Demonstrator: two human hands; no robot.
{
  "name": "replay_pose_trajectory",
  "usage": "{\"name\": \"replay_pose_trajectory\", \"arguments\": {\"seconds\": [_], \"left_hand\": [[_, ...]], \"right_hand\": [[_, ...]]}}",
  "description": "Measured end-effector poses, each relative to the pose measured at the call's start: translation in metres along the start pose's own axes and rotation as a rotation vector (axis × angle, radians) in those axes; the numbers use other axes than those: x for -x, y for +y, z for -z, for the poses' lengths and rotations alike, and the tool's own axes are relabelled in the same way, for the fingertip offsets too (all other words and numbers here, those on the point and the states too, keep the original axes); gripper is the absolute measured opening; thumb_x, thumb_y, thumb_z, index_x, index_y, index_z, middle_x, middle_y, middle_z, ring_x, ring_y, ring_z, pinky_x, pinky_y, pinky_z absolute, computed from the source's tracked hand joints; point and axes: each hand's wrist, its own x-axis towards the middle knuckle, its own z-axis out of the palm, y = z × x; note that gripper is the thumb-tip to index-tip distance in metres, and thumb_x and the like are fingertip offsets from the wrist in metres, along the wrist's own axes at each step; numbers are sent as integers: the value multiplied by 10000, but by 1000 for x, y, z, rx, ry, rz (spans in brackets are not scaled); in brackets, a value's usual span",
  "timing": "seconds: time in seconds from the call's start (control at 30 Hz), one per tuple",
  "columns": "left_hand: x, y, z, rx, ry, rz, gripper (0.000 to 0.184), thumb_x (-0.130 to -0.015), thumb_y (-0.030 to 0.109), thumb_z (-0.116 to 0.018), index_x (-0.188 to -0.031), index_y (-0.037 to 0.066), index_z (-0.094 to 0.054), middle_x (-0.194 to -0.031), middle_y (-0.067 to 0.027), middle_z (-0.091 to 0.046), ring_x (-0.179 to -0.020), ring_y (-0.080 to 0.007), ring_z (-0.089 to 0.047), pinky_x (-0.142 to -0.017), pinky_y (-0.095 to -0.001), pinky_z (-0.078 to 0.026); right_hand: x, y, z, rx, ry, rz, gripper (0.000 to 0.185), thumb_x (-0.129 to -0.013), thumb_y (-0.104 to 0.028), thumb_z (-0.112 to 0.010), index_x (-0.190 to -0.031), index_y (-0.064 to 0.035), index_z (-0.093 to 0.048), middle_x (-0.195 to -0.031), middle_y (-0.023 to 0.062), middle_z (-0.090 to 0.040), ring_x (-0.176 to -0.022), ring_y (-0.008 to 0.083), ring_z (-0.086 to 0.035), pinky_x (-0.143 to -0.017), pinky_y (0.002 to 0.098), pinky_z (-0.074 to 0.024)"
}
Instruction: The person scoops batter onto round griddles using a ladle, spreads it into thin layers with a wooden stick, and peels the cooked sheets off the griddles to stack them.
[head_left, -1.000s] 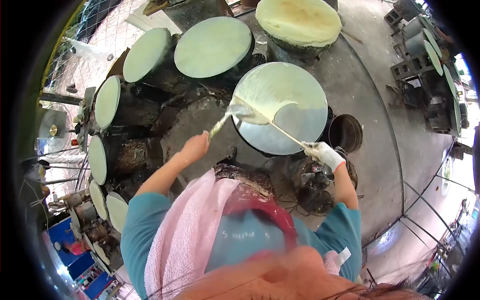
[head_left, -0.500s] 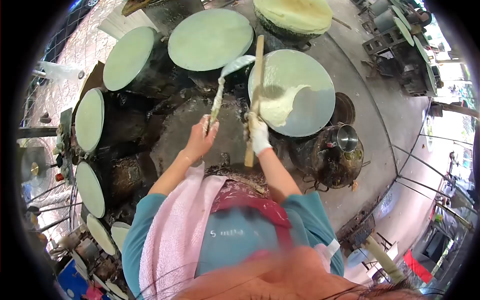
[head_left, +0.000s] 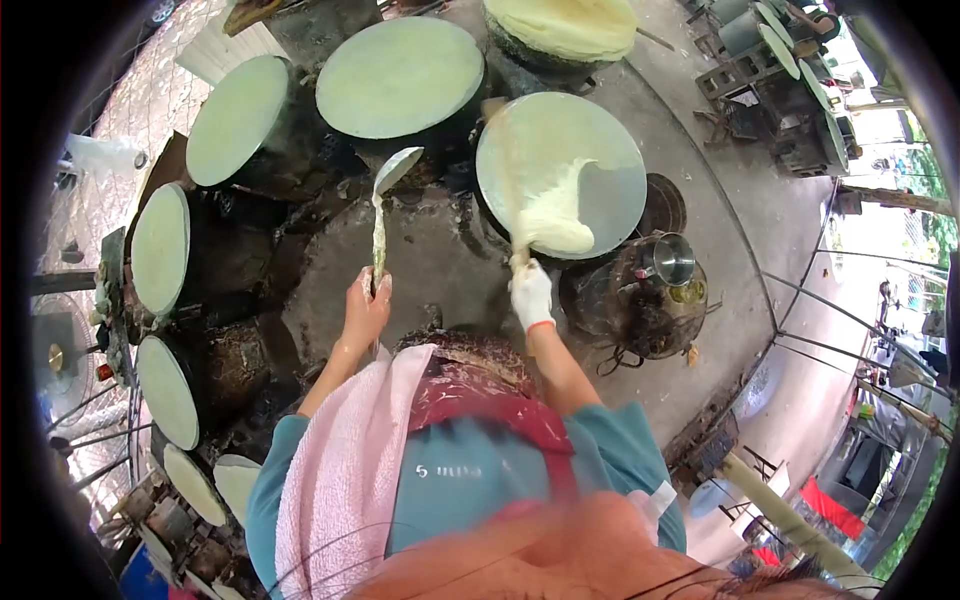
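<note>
My left hand [head_left: 367, 308] is closed around the batter-coated handle of a ladle [head_left: 398, 170], whose bowl points away from me over the floor. My right hand [head_left: 531, 294], in a white glove, grips the near end of a long wooden stick [head_left: 508, 175], blurred by motion. The stick lies across the left part of a round griddle [head_left: 615, 200]. Thick pale batter [head_left: 556, 222] sits in a swirl on the griddle's near middle. A thinner pale layer covers the left and far parts, and bare grey metal shows at the right.
More round griddles covered with pale green sheets, such as one beyond the ladle [head_left: 400, 78] and one at the left [head_left: 160, 248], curve around me. A thick pale round stack [head_left: 562, 28] stands at the back. A metal pot [head_left: 673, 259] rests on a sooty drum [head_left: 635, 305].
The ladle has swung left, away from the griddle. The stick has moved from the griddle's left edge onto its surface, and the batter has shifted toward me.
</note>
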Motion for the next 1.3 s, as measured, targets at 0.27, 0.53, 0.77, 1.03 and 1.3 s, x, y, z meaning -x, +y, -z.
{"name": "replay_pose_trajectory", "arguments": {"seconds": [0.27,0.53,0.77,1.03,1.3], "left_hand": [[33,32,-72,105,46,122,102,-914,108,-533,-880,12,-545,-634,17,-482,-557,-48,-421,-495,-235,-352],[62,45,-111,-46,165,57,112,-915,107,-532,-870,4,-542,-635,15,-481,-552,-60,-424,-492,-244,-355],[59,66,-132,-19,102,158,105,-925,108,-524,-891,8,-533,-639,22,-479,-540,-53,-426,-476,-235,-351],[60,66,-140,87,117,251,77,-935,97,-523,-901,29,-516,-626,40,-441,-502,-30,-410,-436,-202,-310],[61,75,-153,58,133,288,77,-935,114,-526,-898,47,-510,-594,45,-433,-429,-43,-384,-383,-220,-296]], "right_hand": [[-43,31,140,5,37,-180,354,-938,-374,-488,-894,-41,-602,-790,224,-649,-771,403,-631,-638,484,-468],[-21,51,198,527,-160,-56,386,-954,-421,-378,-1032,-67,-510,-816,245,-651,-774,431,-633,-683,527,-488],[-38,62,199,82,-205,-13,430,-937,-436,-441,-1094,-73,-609,-886,250,-646,-861,424,-619,-756,489,-486],[-109,70,245,467,-180,-54,536,-962,-436,-346,-1446,-210,-303,-892,248,-650,-856,406,-628,-753,489,-485],[-239,3,242,621,76,245,428,-899,-374,-497,-1251,-138,-554,-938,147,-662,-824,315,-662,-727,422,-524]]}}
